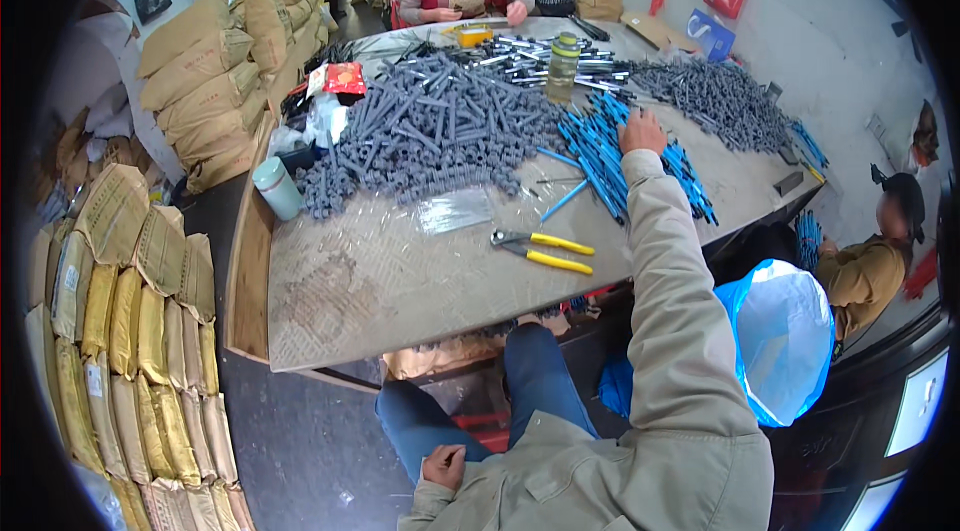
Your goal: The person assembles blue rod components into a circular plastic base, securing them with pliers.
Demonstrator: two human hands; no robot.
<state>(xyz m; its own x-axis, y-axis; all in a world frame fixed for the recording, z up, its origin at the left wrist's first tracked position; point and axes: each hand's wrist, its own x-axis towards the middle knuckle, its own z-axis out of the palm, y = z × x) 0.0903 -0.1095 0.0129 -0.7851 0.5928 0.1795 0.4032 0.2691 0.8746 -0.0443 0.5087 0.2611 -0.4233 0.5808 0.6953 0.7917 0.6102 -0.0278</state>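
Observation:
My right arm stretches over the worktable [400, 276]. At its end my right hand [643, 133] lies on a heap of thin blue rods with dark ends [598, 156], its fingers bent down and closed around some of them; the fingertips are partly hidden. My left hand [443, 466] rests in a loose fist on my lap, and nothing shows in it. Pliers with yellow handles [545, 249] lie on the table in front of the rods. Left of the rods spreads a large pile of grey ribbed plastic pieces [430, 126].
A clear plastic sheet [455, 211], a pale green cup [277, 189] and a bottle [562, 68] are on the table. Another grey pile [720, 106] lies at right. A blue-white bag [785, 341] stands by my right arm. Stacked sacks [140, 321] line the left. People work nearby.

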